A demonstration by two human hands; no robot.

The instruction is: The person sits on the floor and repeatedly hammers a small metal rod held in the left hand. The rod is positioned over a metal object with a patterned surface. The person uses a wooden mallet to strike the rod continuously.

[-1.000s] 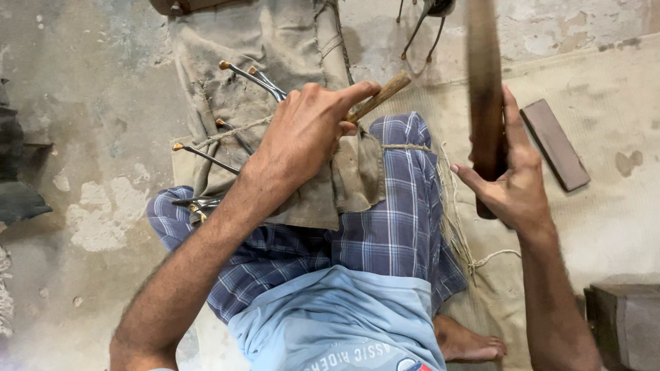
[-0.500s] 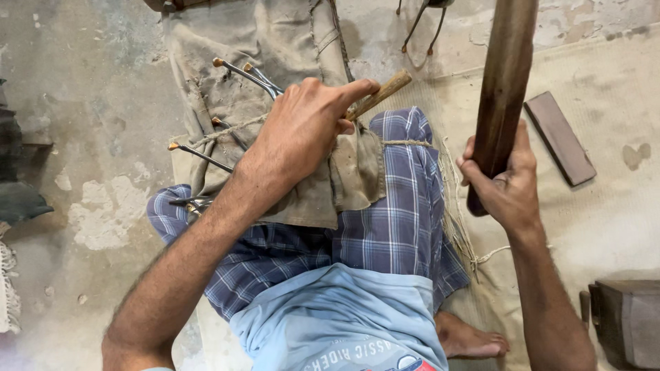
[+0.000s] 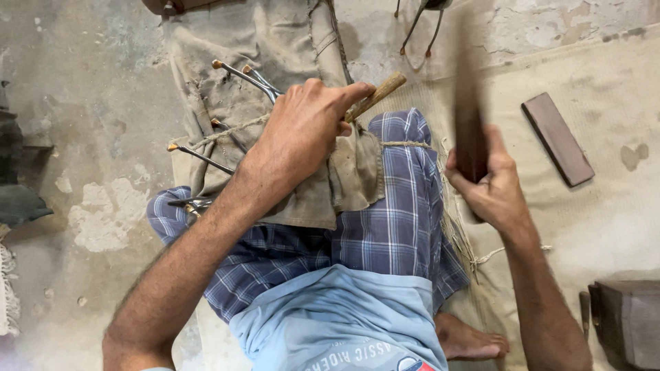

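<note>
The wooden handle (image 3: 377,95) pokes out past the thumb of the left hand (image 3: 302,134), fingers clamped tight round it, pinned down over the cloth (image 3: 289,48) on the person's lap. Above and to the right, the right hand (image 3: 491,189) has its fingers wrapped on a dark wooden club (image 3: 469,117) — blurred, so plainly swinging.

The risk reads clearly: the handle's exposed end is short and sits just beside the thumb, so a stroke landing a little off could catch the knuckles rather than the wood. A glancing hit could also skid the tool across the cloth toward the checked-cloth knee beneath it.

Round about — thin metal rods (image 3: 240,75) with small knobbed tips fan out left of the hand, near enough to snag a wrist. A flat dark slab (image 3: 557,137) lies on the matting well to the right, and a dark block (image 3: 629,319) sits at the lower right corner. A bare foot (image 3: 471,338) rests on the floor below.
</note>
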